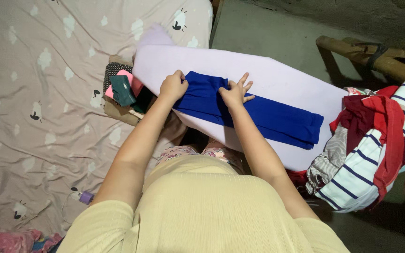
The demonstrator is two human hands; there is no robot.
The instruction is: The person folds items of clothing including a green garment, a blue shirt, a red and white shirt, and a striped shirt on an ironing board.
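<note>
A blue garment [268,116] lies folded in a long strip on a pale lilac board [282,79] that rests across my lap. My left hand [173,86] grips the garment's left end, fingers curled over the cloth. My right hand [235,91] pinches a fold of the same garment a little to the right, with some fingers spread. The strip's far end reaches toward the board's right side.
A bed with a pink patterned sheet [48,93] fills the left. A stack of folded clothes [123,89] sits by the board's left end. A heap of red, striped and grey clothes [376,140] lies at the right, beside a wooden frame [376,56].
</note>
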